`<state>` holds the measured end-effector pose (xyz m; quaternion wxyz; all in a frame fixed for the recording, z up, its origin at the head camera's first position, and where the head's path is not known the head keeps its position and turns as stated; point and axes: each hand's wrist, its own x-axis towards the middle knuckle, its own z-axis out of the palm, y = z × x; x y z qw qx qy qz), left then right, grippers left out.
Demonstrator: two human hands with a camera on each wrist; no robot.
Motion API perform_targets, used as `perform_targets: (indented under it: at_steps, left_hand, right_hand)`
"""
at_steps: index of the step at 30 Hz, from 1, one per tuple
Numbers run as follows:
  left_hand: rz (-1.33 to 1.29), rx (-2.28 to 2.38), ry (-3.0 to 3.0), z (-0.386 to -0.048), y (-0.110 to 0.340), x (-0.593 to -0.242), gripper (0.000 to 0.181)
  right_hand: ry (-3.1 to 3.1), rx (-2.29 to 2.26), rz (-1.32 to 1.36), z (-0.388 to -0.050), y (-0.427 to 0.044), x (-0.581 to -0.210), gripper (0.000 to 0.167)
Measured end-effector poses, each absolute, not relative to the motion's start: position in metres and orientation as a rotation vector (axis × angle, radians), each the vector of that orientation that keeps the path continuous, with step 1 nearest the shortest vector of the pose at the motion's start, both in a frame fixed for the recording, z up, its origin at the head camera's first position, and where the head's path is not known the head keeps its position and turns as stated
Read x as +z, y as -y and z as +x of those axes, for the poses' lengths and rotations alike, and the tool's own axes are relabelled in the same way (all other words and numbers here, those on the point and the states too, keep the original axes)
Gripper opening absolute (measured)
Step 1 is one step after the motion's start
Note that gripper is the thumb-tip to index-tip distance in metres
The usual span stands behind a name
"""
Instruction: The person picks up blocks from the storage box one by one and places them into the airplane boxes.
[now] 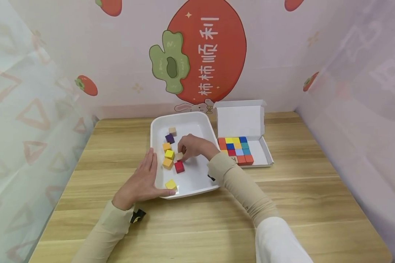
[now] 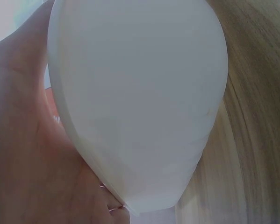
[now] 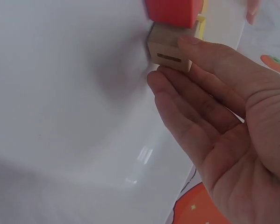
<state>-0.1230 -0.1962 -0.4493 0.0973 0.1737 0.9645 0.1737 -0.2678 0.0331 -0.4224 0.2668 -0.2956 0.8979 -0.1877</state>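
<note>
In the head view, a white tray (image 1: 197,189) holds several small coloured cubes. My right hand (image 1: 193,147) reaches into it and pinches a plain wooden cube (image 1: 179,156). In the right wrist view, this wooden cube (image 3: 170,49) shows a dark bar mark, with the thumb on it and fingertips at its edge. A red cube (image 1: 179,167) touches or nearly touches it. My left hand (image 1: 141,179) rests against the tray's near left corner, fingers straight along the side and thumb across the front rim near a yellow cube (image 1: 171,185). In the left wrist view, the tray's outer wall (image 2: 140,102) hides the fingertips.
Right of the tray, an open white box (image 1: 240,120) holds rows of coloured cubes at its left. Other cubes in the tray include a purple cube (image 1: 169,138) and another wooden cube (image 1: 172,131). Both stand on a wooden table (image 1: 191,230) before a printed backdrop (image 1: 125,54).
</note>
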Motion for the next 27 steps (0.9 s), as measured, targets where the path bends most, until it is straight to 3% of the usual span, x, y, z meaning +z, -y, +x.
perform_targets:
  at_steps: [14,20,27]
  left_hand:
    - [0.52,0.517,-2.861,-0.122,0.196,-0.452,0.15]
    - [0.521,0.514,-2.869,-0.122,0.197,-0.45,0.15]
    - [0.544,0.508,-2.869,-0.123,0.197,-0.45,0.151]
  right_hand:
    - [-2.546,-0.549,-0.829,-0.257,-0.076,-0.364,0.028]
    - [-2.596,-0.599,-0.818,-0.25,-0.129,-0.345,0.029]
    - [-2.674,-0.573,-0.711,-0.24,-0.2,-0.346,0.022]
